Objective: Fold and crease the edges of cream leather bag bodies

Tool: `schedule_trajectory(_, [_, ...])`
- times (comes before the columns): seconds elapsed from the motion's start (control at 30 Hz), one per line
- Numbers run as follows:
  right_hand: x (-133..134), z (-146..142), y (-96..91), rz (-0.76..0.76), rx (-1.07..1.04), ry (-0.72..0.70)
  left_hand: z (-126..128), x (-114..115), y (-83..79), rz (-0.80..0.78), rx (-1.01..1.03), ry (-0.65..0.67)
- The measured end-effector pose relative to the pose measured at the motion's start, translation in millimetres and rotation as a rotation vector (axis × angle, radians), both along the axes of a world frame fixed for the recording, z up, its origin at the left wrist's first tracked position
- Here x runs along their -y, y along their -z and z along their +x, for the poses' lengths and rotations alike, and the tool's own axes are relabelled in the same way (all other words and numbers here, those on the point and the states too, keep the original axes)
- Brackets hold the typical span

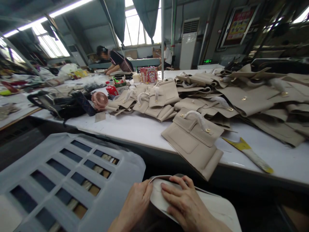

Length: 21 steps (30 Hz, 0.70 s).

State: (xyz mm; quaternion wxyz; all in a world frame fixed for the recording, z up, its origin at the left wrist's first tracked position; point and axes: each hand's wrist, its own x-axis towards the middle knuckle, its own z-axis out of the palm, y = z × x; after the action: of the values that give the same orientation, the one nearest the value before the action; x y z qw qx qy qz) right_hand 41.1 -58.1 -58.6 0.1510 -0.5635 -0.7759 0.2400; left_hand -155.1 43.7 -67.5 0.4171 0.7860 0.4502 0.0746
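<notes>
Beige bags (pixel 194 135) cover white table (pixel 135 129); left hand (pixel 136 203) pinches pale panel (pixel 156 195), right hand (pixel 183 201) flat.

A white worktop (pixel 135 127) carries beige bag panels (pixel 193 141) with gold clasps and white-wrapped handles. At three o'clock of them lies a yellow-and-cream offcut (pixel 248 153). At ten o'clock sit a pink fan (pixel 99 100) and a red patterned box (pixel 149 74). A pale grey crate (pixel 70 180) shows dark blue openings.

A bag panel (pixel 193 141) lies on the table (pixel 135 127), a fan (pixel 99 100) far to its left.
</notes>
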Motion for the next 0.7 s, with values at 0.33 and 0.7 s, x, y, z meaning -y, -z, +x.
schedule_trajectory(0.33, [-2,2,0.0,-0.037,-0.077,0.025,-1,0,7.8,0.011,-0.05,-0.036])
schedule_trajectory(0.7, [2,4,-1.8,0.013,-0.105,0.026,-11,5,18.9,-0.366,0.261,-0.11])
